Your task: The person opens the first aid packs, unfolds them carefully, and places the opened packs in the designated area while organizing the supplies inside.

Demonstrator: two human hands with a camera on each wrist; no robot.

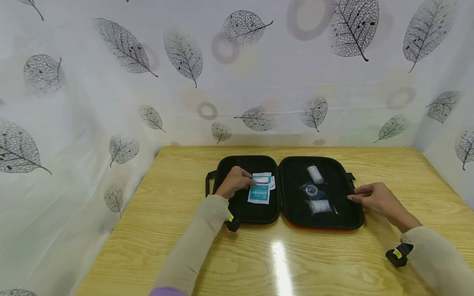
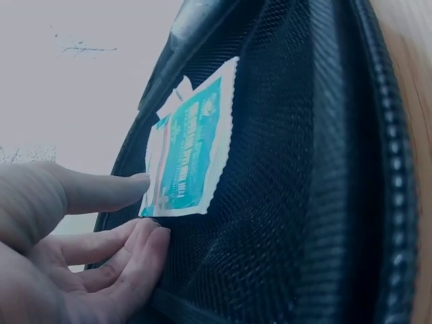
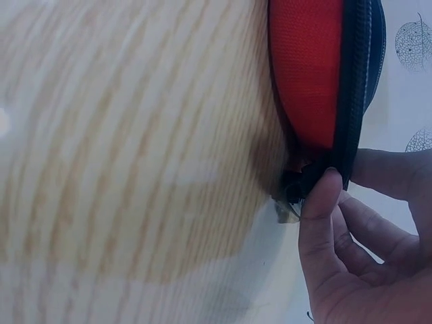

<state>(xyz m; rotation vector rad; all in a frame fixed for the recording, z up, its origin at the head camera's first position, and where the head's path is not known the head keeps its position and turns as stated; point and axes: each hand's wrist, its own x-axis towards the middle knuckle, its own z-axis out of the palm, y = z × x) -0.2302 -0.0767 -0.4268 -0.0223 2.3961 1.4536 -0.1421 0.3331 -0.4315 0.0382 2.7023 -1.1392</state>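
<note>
A zip case (image 1: 272,216), black inside and red outside, lies opened flat on the table. In its left half are teal-and-white sachets (image 1: 259,196), one overlapping another. My left hand (image 1: 235,181) reaches over that half, thumb at the sachets' edge, other fingertips by their lower corner in the left wrist view, with a gap between. The right hand (image 1: 375,199) pinches the case's right rim between thumb and fingers, close to the zip end in the right wrist view. Under clear mesh in the right half sit a white roll (image 1: 315,174), a tape ring (image 1: 310,190) and a wrapped white pack (image 1: 320,206).
A carry handle (image 1: 209,181) sticks out from the case's left side. The wooden table (image 1: 155,230) extends around the case, with leaf-patterned sheeting (image 1: 207,94) behind and at both sides. A dark wrist camera (image 1: 399,255) sits on the right sleeve.
</note>
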